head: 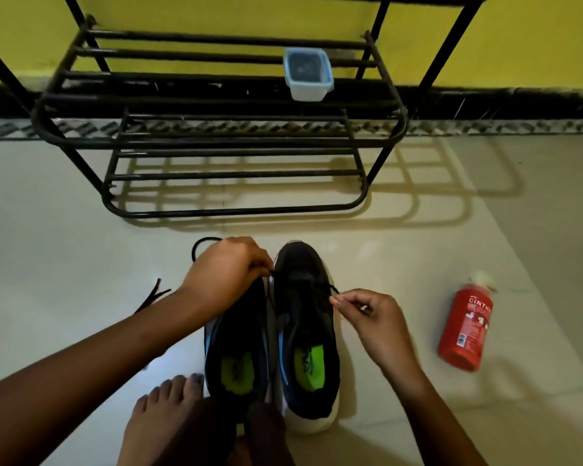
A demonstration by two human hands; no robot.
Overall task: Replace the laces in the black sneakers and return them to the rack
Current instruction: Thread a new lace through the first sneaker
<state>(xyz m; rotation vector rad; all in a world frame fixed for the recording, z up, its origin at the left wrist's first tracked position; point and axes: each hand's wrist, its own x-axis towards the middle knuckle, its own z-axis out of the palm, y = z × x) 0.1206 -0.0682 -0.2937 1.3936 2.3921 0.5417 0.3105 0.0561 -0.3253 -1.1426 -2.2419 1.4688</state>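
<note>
— What lies at the far left?
— A loose black lace (152, 295) lies on the tiled floor (64, 230), at nine o'clock from the shoes. At seven o'clock, the person's bare foot (162, 408) rests just beside the left sneaker (238, 358).
— And the rack?
— The black metal rack (216, 142) stands at twelve o'clock, against the yellow wall, apart from the shoes.
— How are the hands?
— The left hand (226, 267) covers the toe of the left sneaker and pinches a black lace at the edge of the right sneaker (305, 331). Both sneakers stand side by side on the floor, toes toward twelve o'clock. The right hand (371, 317), at three o'clock from that shoe, pinches the threaded lace (332, 290) between thumb and finger. The hands are apart, with the right sneaker between them.
— Further right?
— A small plastic container (307, 75) sits on a rack shelf, at twelve o'clock. A red bottle (465, 327) lies on the floor at three o'clock.
</note>
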